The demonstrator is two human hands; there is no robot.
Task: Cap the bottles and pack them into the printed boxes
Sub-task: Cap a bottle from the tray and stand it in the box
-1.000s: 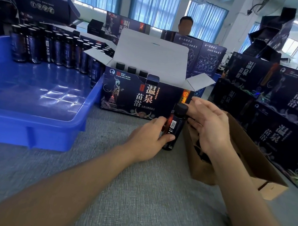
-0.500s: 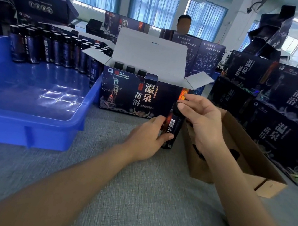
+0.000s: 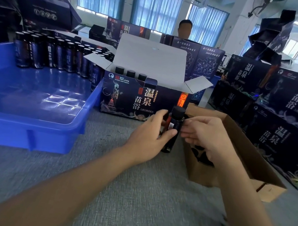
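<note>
A dark bottle with a black cap stands upright on the grey table, just in front of the open printed box. My left hand grips the bottle's body, thumb across its label. Just right of the bottle is my right hand, off the cap, its fingers relaxed and pointing left toward the bottle. Three capped bottles stand inside the printed box, whose white lid is raised.
A blue plastic tray at left holds several bottles along its far side. A brown cardboard box with dark caps sits at right. Stacked printed boxes fill the right side. A person stands behind the far boxes.
My right hand has come off the bottle's cap and dropped to the bottle's right side. The cap now shows on top. My left hand keeps its hold on the bottle.
</note>
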